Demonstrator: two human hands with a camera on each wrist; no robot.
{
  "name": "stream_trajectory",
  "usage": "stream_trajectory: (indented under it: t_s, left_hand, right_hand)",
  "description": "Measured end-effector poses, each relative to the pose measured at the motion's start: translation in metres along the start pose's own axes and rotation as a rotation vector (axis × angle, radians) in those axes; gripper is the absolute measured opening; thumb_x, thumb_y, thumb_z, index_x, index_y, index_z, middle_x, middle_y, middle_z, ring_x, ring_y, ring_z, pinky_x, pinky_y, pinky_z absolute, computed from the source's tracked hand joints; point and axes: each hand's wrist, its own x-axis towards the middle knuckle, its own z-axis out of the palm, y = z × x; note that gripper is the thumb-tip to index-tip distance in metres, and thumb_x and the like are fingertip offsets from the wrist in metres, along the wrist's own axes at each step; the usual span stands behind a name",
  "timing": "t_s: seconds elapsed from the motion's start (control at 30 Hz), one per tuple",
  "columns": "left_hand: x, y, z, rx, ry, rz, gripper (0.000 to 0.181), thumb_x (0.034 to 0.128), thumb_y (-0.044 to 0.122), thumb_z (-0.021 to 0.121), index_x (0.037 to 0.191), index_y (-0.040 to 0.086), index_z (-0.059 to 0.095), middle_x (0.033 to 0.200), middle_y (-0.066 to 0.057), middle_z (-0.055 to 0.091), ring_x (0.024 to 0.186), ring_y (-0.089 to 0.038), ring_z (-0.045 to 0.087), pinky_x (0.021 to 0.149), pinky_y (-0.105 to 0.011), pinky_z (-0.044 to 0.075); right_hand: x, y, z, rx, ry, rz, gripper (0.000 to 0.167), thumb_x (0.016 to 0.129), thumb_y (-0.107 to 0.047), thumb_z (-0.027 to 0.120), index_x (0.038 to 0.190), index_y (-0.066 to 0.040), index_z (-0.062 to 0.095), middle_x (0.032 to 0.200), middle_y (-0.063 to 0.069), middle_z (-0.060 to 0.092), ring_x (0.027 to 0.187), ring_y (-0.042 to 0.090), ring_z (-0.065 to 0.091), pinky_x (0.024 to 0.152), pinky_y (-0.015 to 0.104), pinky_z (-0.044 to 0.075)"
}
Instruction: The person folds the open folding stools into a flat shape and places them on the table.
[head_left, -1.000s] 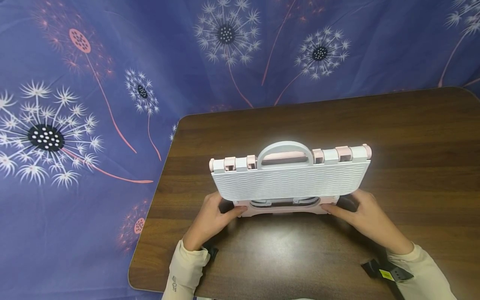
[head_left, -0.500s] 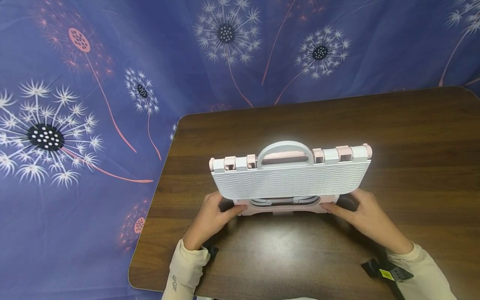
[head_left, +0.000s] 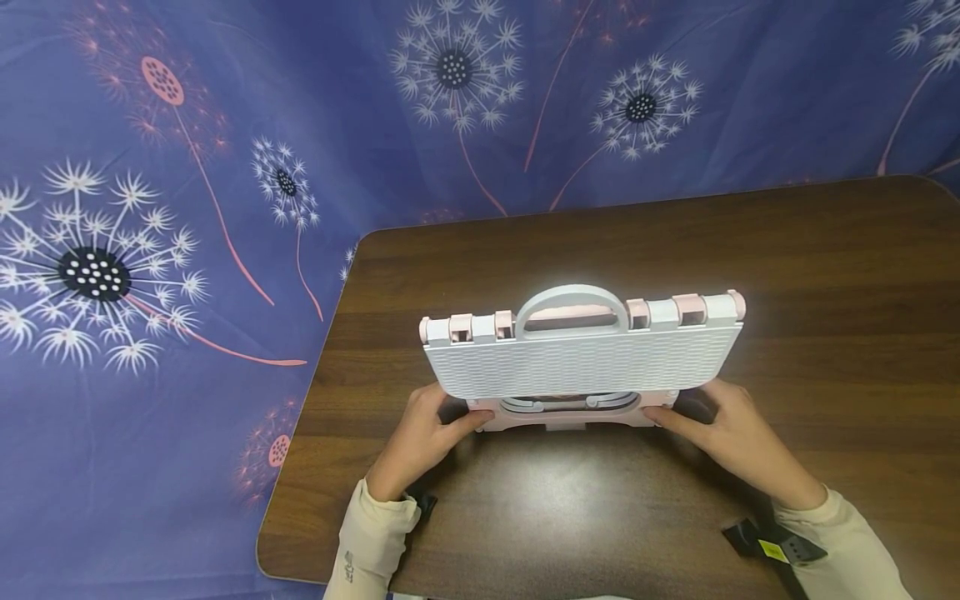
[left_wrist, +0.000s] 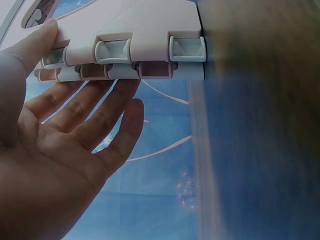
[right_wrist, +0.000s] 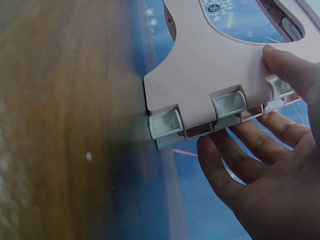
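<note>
A white and pale pink folding stool [head_left: 585, 362] stands on the table, its textured white top panel tilted down toward me and a curved carry handle [head_left: 572, 292] along the far edge. My left hand [head_left: 423, 433] grips the stool's left side, thumb on the pink leg panel [left_wrist: 150, 25] and fingers behind the hinged edge in the left wrist view. On the other side my right hand [head_left: 731, 429] holds the matching edge, thumb on the pink panel [right_wrist: 220, 70] and fingers at the back. From the head view, most fingers of both hands are hidden by the stool.
The brown wooden table [head_left: 840, 333] extends well to the right of the stool; its left edge lies close to the left forearm. Behind and to the left hangs a blue cloth [head_left: 337, 100] with dandelion prints. A black strap [head_left: 772, 540] is on the right wrist.
</note>
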Motion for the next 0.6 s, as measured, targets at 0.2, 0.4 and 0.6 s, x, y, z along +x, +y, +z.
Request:
stream_trajectory:
  t_s: [0.2, 0.4, 0.6]
  left_hand:
    - [-0.0002, 0.0001, 0.0003, 0.001, 0.006, 0.01, 0.042, 0.0873, 0.027, 0.079, 0.126, 0.02, 0.063, 0.121, 0.007, 0.068, 0.115, -0.01, 0.061, 0.099, -0.039, 0.048]
    - [-0.0001, 0.0004, 0.0003, 0.003, 0.007, 0.019, 0.044, 0.0878, 0.027, 0.078, 0.128, 0.02, 0.062, 0.122, 0.007, 0.067, 0.116, -0.01, 0.061, 0.099, -0.04, 0.048]
    - [-0.0003, 0.0008, 0.0005, 0.003, 0.01, 0.015, 0.042, 0.0874, 0.027, 0.079, 0.127, 0.02, 0.064, 0.121, 0.007, 0.068, 0.114, -0.011, 0.063, 0.098, -0.041, 0.049]
  right_hand:
    - [-0.0006, -0.0004, 0.0001, 0.002, -0.003, 0.014, 0.064, 0.079, -0.008, 0.085, 0.134, -0.025, 0.058, 0.129, -0.025, 0.057, 0.121, -0.011, 0.046, 0.097, 0.004, 0.028]
    - [-0.0007, -0.0013, -0.0007, 0.007, -0.015, 0.03, 0.065, 0.081, -0.009, 0.084, 0.137, -0.025, 0.056, 0.132, -0.025, 0.056, 0.123, -0.011, 0.044, 0.097, 0.004, 0.027]
    - [-0.0002, -0.0009, 0.0001, 0.001, 0.0, -0.005, 0.064, 0.079, -0.006, 0.084, 0.135, -0.023, 0.058, 0.128, -0.02, 0.06, 0.119, -0.01, 0.049, 0.097, 0.005, 0.03]
